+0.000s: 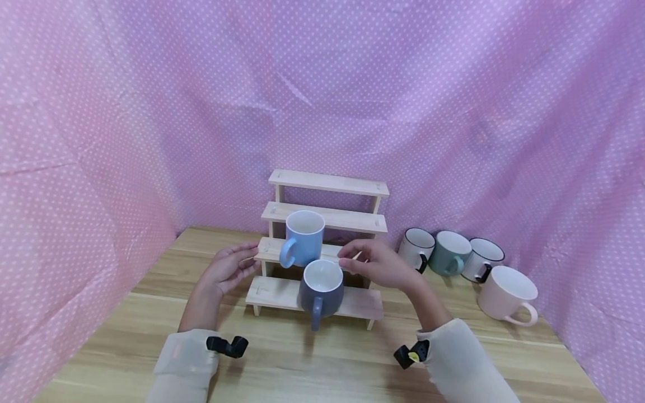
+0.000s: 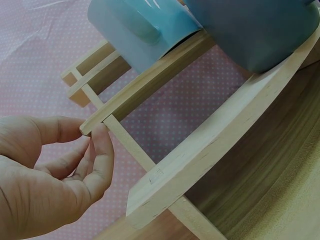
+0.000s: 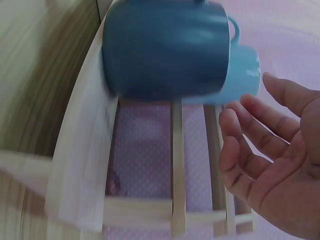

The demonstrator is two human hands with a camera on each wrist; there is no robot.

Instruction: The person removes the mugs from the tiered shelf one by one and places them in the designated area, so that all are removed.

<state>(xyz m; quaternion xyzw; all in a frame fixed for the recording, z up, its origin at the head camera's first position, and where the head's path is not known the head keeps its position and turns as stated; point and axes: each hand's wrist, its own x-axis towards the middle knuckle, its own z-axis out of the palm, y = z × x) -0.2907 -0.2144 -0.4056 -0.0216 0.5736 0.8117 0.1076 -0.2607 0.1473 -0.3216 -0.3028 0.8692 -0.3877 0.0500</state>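
Observation:
A four-step wooden display rack stands on the table. My left hand pinches the left end of its second step from the bottom; in the left wrist view the fingertips meet at that board's corner. On that step sits a light blue mug, handle toward the front left. A dark grey-blue mug stands on the bottom step, handle facing me. My right hand hovers just right of the two mugs with loosely bent fingers, holding nothing; the right wrist view shows the palm bare.
To the right of the rack, a white mug with a black handle, a green mug, another black-handled white mug and a pale pink mug stand in a row. A pink dotted cloth hangs behind the wooden table.

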